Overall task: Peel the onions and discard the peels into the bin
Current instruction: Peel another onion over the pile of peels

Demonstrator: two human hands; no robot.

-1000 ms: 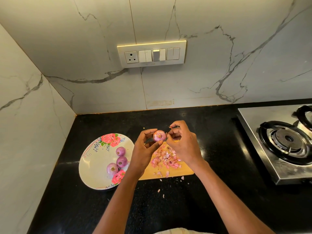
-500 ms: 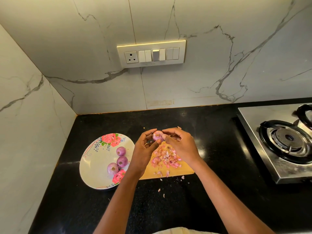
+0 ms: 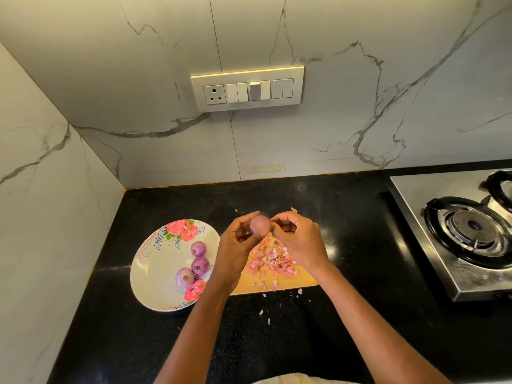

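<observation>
Right hand's fingers (image 3: 279, 218) now pinch skin on the small red onion (image 3: 260, 225) the left hand (image 3: 235, 245) grips; knife tip's vanished, so peeling continues by hand over the peels (image 3: 270, 259) below.

The left hand (image 3: 235, 250) and right hand (image 3: 299, 242) hold an onion (image 3: 260, 225) above a board (image 3: 302, 281) strewn with peels (image 3: 270, 259); three onions (image 3: 198, 248) sit on a flowered plate (image 3: 155, 273).
</observation>
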